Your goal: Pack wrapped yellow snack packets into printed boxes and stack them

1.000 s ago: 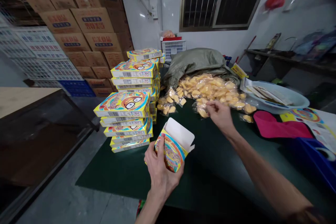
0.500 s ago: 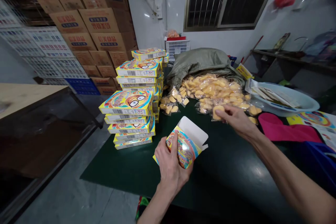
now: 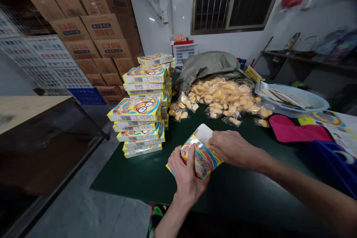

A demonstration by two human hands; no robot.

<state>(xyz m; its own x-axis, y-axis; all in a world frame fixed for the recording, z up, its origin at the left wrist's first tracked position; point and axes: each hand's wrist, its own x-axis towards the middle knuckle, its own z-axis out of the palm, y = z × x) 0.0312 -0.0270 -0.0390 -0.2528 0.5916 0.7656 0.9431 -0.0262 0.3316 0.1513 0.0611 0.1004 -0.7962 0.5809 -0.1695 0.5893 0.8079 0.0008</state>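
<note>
My left hand (image 3: pixel 186 174) wraps round a small printed carton (image 3: pixel 199 158), yellow with coloured swirls, tilted above the dark green table. Its white flap (image 3: pixel 204 132) stands up at the open far end. My right hand (image 3: pixel 228 147) is at that opening with its fingers curled in and pointing downward. The fingertips are hidden behind the carton's edge, so what they hold cannot be seen. Beyond the hands lies a heap of clear-wrapped yellow snack packets (image 3: pixel 223 95), spilling from a grey-green sack (image 3: pixel 212 67). One loose packet (image 3: pixel 232 121) rests at the heap's near edge.
Stacks of filled-looking cartons (image 3: pixel 136 109) stand on the table (image 3: pixel 134 178) at left. To the right are a pale blue basin (image 3: pixel 295 106) with papers, a pink cloth-like piece (image 3: pixel 297 130) and a blue bin (image 3: pixel 326 163). Brown shipping boxes (image 3: pixel 106 31) are piled behind.
My right hand has come from the heap, where it pinched a wrapped snack packet, back to the carton's open end. My left hand keeps its hold on the carton. The view has shifted slightly.
</note>
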